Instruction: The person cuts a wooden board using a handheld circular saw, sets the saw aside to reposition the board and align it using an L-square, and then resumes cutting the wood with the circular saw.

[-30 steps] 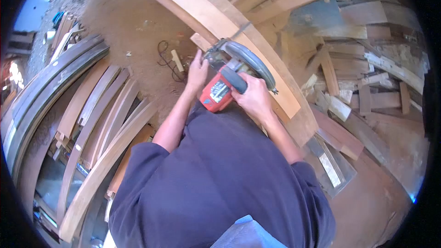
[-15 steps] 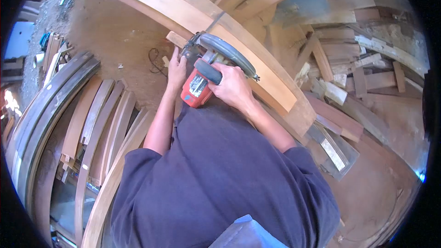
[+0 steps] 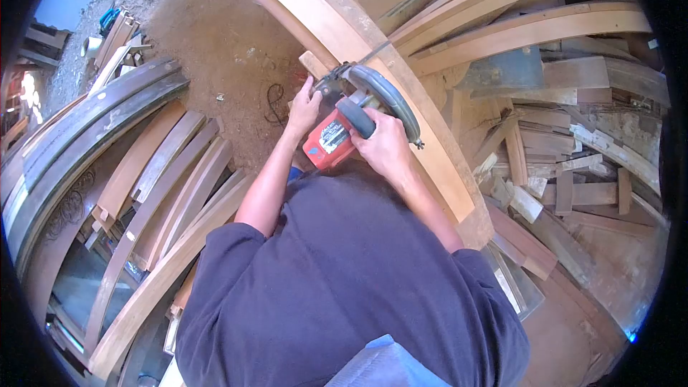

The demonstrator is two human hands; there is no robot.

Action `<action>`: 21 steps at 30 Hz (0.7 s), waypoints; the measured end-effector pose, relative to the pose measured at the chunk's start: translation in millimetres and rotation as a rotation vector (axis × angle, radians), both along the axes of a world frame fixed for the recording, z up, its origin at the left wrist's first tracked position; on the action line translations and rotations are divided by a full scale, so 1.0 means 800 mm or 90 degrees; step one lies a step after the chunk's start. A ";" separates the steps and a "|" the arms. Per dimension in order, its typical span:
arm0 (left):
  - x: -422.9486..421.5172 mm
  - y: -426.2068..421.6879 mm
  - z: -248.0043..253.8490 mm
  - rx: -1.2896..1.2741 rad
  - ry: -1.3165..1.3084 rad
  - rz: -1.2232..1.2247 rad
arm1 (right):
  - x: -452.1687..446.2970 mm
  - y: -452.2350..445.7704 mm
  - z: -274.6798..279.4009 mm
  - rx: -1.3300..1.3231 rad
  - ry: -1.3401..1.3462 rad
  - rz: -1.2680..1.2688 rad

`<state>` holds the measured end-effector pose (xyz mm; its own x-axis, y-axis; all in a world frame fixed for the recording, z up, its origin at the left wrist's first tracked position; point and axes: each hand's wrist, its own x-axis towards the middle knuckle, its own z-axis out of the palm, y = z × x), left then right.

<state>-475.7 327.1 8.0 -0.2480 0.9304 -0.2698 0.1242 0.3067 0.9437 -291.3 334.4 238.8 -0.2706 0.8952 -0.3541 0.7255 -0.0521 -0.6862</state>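
Observation:
A red circular saw with a dark handle and grey blade guard rests over a long pale wooden board. My right hand is wrapped round the saw's handle. My left hand is at the front left of the saw, its fingers beside a small wood block that sticks out past the board's left edge. Whether those fingers grip the block or the saw's base is hard to make out. The board lies on a wider curved plank.
Curved wooden pieces lie stacked on the left. Long curved planks are at the upper right, above a pile of offcuts. A thin dark cord lies on the dirt floor.
The view has shifted back and forth over the scene. Both hands keep their places at the saw, and its position along the board looks nearly the same.

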 end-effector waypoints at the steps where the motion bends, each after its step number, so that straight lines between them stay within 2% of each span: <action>1: -0.002 0.006 0.005 0.002 0.044 -0.015 | -0.003 0.003 -0.001 0.018 0.010 -0.004; 3: -0.004 0.005 0.009 -0.024 -0.040 0.002 | -0.010 0.008 0.002 0.019 0.006 -0.004; 5: -0.020 0.012 -0.055 0.019 -0.061 0.005 | -0.018 0.016 0.000 0.020 0.002 -0.004; 10: -0.044 0.023 -0.061 0.055 -0.121 -0.033 | -0.028 0.026 0.000 0.032 0.009 0.008; 12: -0.045 0.022 -0.052 0.013 -0.037 -0.002 | -0.030 0.028 0.004 0.009 0.011 0.009; 15: -0.049 0.031 -0.034 -0.020 -0.053 -0.015 | -0.030 0.033 0.002 0.012 -0.004 0.019; 17: -0.059 0.034 -0.083 0.016 -0.090 -0.010 | -0.034 0.034 -0.002 0.013 0.009 0.015; 21: -0.072 0.034 -0.085 0.049 -0.164 0.012 | -0.045 0.039 0.005 -0.002 0.026 0.023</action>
<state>-533.2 354.5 -59.9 -0.1974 0.9469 -0.2539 -0.1273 0.2321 0.9643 -327.6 366.0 242.7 -0.3165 0.8837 -0.3448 0.6987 -0.0287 -0.7148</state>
